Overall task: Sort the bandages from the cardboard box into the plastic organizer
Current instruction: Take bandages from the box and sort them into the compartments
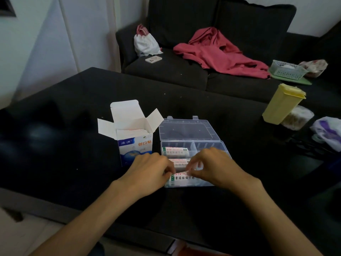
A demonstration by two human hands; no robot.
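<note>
Bandages [184, 179] lie in the plastic organizer [193, 145], and the nearest stack sits in the front compartment, pinched between both of your hands. Your left hand [149, 167] curls its fingers onto the stack's left end; your right hand [214, 165] pinches the top edge just right of that, so the two hands almost meet over the organizer.

The risk, as I judge it, is the stack standing proud of its compartment: it looks tilted with its printed face up, so if you let go before it lies flat, strips could fan out or catch on the divider and slide into the neighbouring slot. Pressing down hard on the near edge could also tip the light organizer on the glossy black counter [64, 145].

Behind that stack, a second bundle [180, 162] fills the middle compartment and a third [175, 151] the rear-left one. The rear-right compartment appears bare, and your right hand hides the other right-hand slots. The clear lid [188, 129] lies open behind the organizer.

Just left of the organizer stands the cardboard box [135, 143], flaps up, with white contents showing inside, so more sorting seems to remain.

Farther right of the organizer lies a yellow plastic container [282, 105]; beyond it, a dark sofa [184, 71].
</note>
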